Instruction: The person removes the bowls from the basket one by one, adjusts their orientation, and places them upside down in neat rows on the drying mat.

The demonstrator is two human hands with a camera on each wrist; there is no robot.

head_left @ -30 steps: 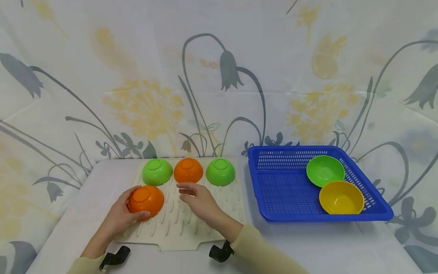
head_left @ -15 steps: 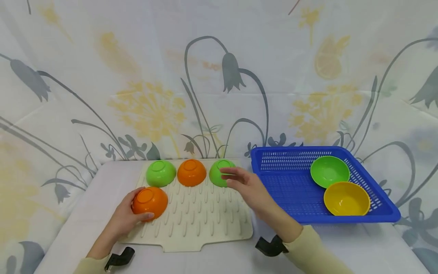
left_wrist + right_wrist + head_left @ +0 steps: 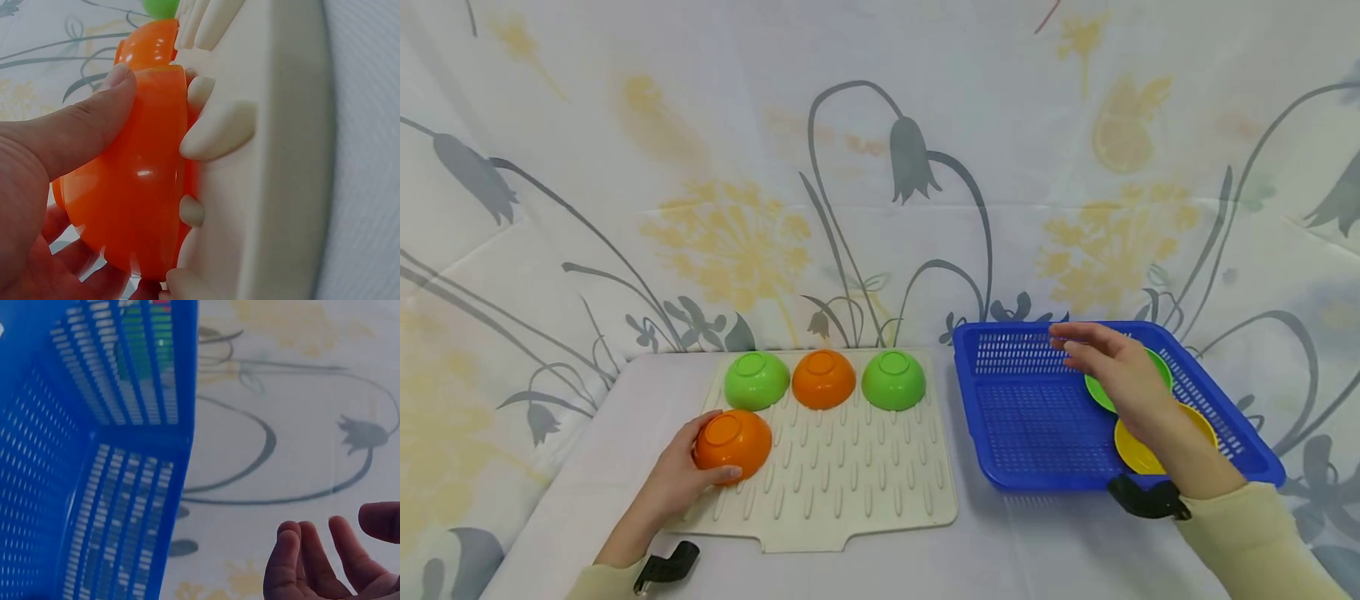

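My left hand (image 3: 676,477) holds an orange bowl (image 3: 741,446) that sits upside down at the left of the cream ridged draining mat (image 3: 850,479). In the left wrist view the thumb lies across the near side of the orange bowl (image 3: 140,169), and the other fingers curl round its far side. Above the blue basket (image 3: 1022,477) hovers my right hand (image 3: 1120,379), holding nothing, its fingers loosely extended. Beneath it a green bowl (image 3: 1162,367) and a yellow bowl (image 3: 1135,450) stand mouth-up in the basket, both partly hidden by the hand and forearm.
Along the mat's back edge stand a green bowl (image 3: 757,382), another orange bowl (image 3: 823,380) and a second green bowl (image 3: 893,381), all upside down. A flower-patterned cloth (image 3: 775,167) rises behind the white tabletop (image 3: 925,567).
My right hand has swept right, from over the mat past the right-hand green bowl to above the basket. The left hand keeps its hold on the orange bowl.
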